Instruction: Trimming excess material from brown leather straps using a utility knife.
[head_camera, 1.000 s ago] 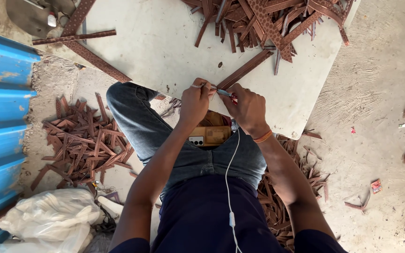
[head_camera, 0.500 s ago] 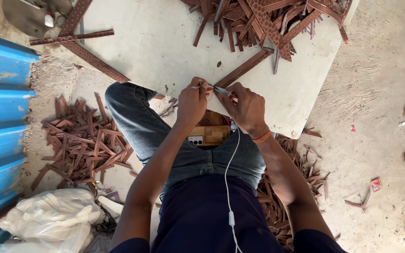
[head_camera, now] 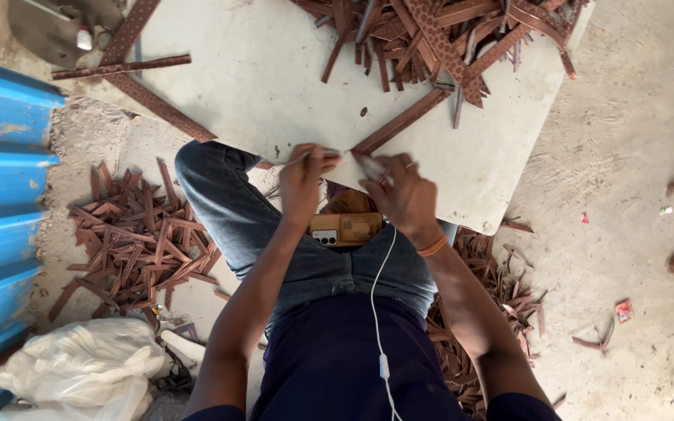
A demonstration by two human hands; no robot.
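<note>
The left hand (head_camera: 303, 181) has its fingers (head_camera: 323, 158) pressed together in a pinch on the end of a thin pale strip (head_camera: 299, 159), a narrow, slightly curved sliver that runs out to the left of the fingertips. The right hand (head_camera: 406, 195) has its fingers curled tight around a small pale tool (head_camera: 370, 168); what kind of tool it is cannot be told. The two sets of fingertips sit close together at the near edge of the worktop (head_camera: 274, 78), a flat, pale, dusty slab with rounded corners.

Just beyond the right fingers a long brown strip (head_camera: 401, 122) lies flat and straight on the slab, slanting away toward a jumbled heap of brown strips (head_camera: 438, 31) at the far side, some plain, some with a punched or stamped pattern. Below the fingers, on the lap of worn blue jeans (head_camera: 235, 218), rests a phone (head_camera: 346, 228) with a tan back, and a white cable (head_camera: 376, 312) trails down from it over dark clothing. An orange band (head_camera: 432, 247) circles the right wrist. Left of the left fingers, short angular brown offcuts (head_camera: 138, 242) litter the rough concrete floor (head_camera: 633, 156); farther left stands ribbed blue sheet metal (head_camera: 1, 171), and a crumpled white plastic bag (head_camera: 79, 370) lies near the left elbow.
</note>
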